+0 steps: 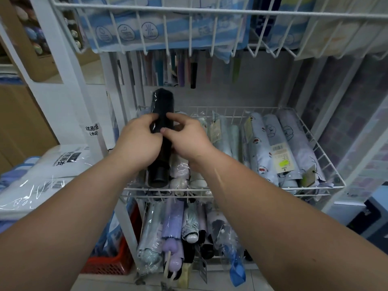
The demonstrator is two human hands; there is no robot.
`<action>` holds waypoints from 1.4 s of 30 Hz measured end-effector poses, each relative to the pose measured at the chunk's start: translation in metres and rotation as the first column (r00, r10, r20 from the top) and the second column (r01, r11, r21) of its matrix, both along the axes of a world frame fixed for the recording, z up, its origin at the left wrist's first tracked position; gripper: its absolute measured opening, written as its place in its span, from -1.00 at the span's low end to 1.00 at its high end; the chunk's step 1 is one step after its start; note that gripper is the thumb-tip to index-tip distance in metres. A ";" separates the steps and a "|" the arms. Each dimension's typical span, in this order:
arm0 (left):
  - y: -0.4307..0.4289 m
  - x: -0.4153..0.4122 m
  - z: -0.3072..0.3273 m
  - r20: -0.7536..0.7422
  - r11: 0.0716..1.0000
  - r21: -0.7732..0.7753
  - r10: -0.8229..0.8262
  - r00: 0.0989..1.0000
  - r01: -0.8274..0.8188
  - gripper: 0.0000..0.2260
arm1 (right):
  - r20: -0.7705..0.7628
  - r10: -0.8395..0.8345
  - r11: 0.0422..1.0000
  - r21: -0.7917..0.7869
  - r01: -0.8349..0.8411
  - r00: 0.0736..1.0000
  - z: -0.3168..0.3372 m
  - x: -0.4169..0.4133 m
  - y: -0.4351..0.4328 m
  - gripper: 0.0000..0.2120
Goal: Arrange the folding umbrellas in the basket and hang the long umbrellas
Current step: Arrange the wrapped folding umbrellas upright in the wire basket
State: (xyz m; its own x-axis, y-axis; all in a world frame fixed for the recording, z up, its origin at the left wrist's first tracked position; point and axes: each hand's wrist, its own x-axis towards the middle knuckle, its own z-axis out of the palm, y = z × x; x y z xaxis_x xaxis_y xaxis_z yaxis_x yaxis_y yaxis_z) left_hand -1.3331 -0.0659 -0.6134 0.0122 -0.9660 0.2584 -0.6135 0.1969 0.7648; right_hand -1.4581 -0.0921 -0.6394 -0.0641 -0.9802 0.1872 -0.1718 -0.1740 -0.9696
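Dominating the view, a tall white metal display rack (65, 66) carries a white wire basket (252, 188) at its middle level, and slim long umbrellas in mixed colours (180, 70) hang in a row behind it. Pale printed folding umbrellas in clear sleeves (262, 148) lie side by side from the basket's right wall towards its centre, their ends to the front rim. At the basket's left end a black folding umbrella in a clear plastic sleeve (162, 106) sits tilted, with its handle end down near the front rim and its far end raised above the back rim. Both hands are on its middle: the left hand (136, 141) wraps curled fingers round it from the left, and the right hand (189, 139) pinches it between thumb and fingers. The step in hand looks like bedding this umbrella into the row. Next it probably wants lowering flat and parallel to its neighbours — then letting go.
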 end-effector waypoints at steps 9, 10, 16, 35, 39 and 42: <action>0.001 -0.083 -0.003 -0.210 0.964 -0.027 -0.265 0.941 0.265 -0.41 | -0.091 -0.163 0.986 -0.054 0.158 0.982 0.019 -0.100 0.017 -0.49; 0.001 -0.096 -0.005 -0.215 0.954 -0.032 -0.297 0.930 0.297 -0.38 | -0.109 -0.191 0.981 -0.064 0.185 0.975 0.020 -0.114 0.019 -0.50; -0.010 -0.154 -0.016 -0.099 0.920 -0.006 -0.392 0.915 0.393 -0.44 | -0.265 -0.276 0.961 -0.084 0.262 0.924 0.016 -0.176 0.027 -0.53; 0.019 -0.141 -0.015 0.431 0.825 0.222 -0.562 0.706 0.521 -0.14 | -0.653 -0.273 0.959 -0.129 0.252 0.706 0.000 -0.186 0.024 -0.62; 0.010 -0.138 -0.028 0.593 0.893 0.093 -0.405 0.696 0.440 -0.12 | -0.691 -0.240 0.967 -0.110 0.228 0.682 -0.007 -0.185 0.024 -0.68; -0.006 -0.135 -0.039 0.579 0.923 -0.009 -0.308 0.755 0.384 -0.23 | -0.810 -0.182 0.981 -0.108 0.162 0.557 -0.014 -0.181 0.027 -0.68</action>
State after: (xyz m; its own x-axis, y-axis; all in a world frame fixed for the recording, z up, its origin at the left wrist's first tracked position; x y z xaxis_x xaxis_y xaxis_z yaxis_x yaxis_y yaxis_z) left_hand -1.4683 -0.0716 -0.6525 -0.4992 -0.8364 0.2266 -0.7943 0.5462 0.2661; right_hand -1.6395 -0.0648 -0.6533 -0.0424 -0.9630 0.2660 -0.9137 -0.0704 -0.4003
